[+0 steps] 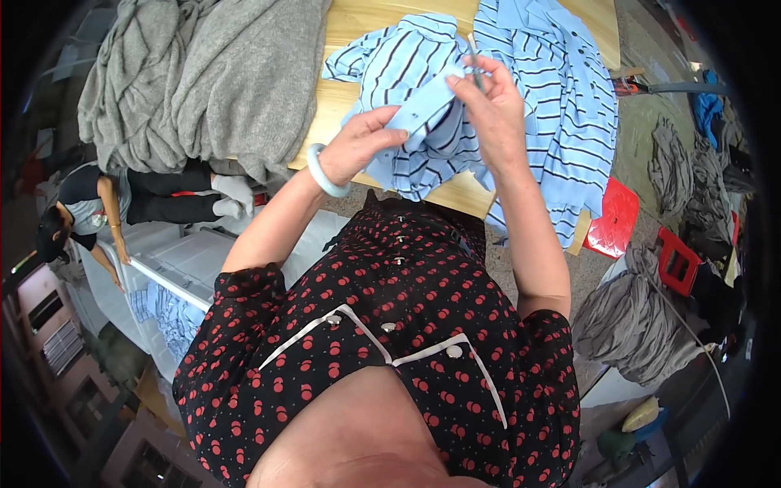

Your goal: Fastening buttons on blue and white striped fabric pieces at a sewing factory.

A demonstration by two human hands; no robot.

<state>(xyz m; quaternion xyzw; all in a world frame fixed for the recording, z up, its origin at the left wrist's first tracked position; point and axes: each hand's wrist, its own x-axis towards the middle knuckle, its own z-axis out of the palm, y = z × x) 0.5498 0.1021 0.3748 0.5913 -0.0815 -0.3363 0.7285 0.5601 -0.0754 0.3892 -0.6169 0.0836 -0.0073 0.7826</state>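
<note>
A light-blue shirt with dark and white stripes (pixel 407 61) lies bunched on the wooden table in front of me. My left hand (pixel 366 145) pinches the lower end of its plain blue buttonhole band between thumb and fingers; a pale bangle circles the wrist. At the band's upper end, my right hand (pixel 495 110) grips the cloth with thumb and fingertips. A slim grey tool (pixel 477 75) sits in the right fingers, partly hidden, its kind unclear. Beside that hand, a second striped blue garment (pixel 561 122) with dark buttons spreads over the table's right side.
Grey knit cloth (pixel 244 81) is heaped at the table's left (pixel 346 24). To the right are a red stool (pixel 612 218) and grey cloth piles (pixel 630 317). On the left, another person (pixel 106 203) leans over a white bin (pixel 175 281) near more blue striped cloth.
</note>
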